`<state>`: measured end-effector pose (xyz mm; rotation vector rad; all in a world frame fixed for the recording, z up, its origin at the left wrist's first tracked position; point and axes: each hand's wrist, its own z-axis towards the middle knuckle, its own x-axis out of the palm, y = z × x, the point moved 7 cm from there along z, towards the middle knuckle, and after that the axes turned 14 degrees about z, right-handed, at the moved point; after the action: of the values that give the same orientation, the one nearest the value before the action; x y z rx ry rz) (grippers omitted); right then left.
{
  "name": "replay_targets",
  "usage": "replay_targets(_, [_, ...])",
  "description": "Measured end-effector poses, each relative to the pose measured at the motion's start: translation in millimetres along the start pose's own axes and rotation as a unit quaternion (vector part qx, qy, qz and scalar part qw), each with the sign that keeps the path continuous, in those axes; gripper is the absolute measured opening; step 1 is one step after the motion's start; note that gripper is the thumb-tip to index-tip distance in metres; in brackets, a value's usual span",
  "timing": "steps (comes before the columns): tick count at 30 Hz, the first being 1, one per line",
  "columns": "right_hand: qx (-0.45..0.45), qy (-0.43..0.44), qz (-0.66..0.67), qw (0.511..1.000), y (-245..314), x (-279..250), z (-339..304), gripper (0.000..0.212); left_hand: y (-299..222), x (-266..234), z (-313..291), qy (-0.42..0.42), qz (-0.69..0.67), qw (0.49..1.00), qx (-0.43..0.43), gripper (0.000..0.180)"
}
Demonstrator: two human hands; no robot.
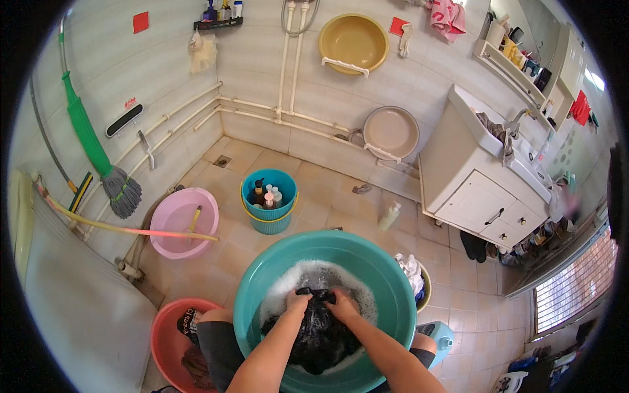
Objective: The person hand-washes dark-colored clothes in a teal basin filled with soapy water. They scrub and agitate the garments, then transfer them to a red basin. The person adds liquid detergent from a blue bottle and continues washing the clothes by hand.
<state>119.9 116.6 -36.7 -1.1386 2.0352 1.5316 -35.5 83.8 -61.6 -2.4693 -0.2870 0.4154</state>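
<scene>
A large teal basin stands between my knees, holding sudsy water. In it lies a soaked black garment, its lower part spread in the foam. My left hand grips the garment's upper edge from the left, fingers closed on the cloth. On the right, my right hand pinches the same edge a short way from the left one. Which kind of garment it is I cannot tell.
Left of the basin is a red tub with dark clothes. Beyond stand a pink basin with a hose across it and a blue bucket of bottles. At right are a laundry-filled bin, a pump bottle and a white vanity.
</scene>
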Motion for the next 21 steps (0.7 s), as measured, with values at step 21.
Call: replay_targets(21, [0.029, -0.136, 0.212, 0.967, 21, -16, 21, 0.039, -10, 39, -15, 0.079, -0.082, 0.991, 0.068, 0.043])
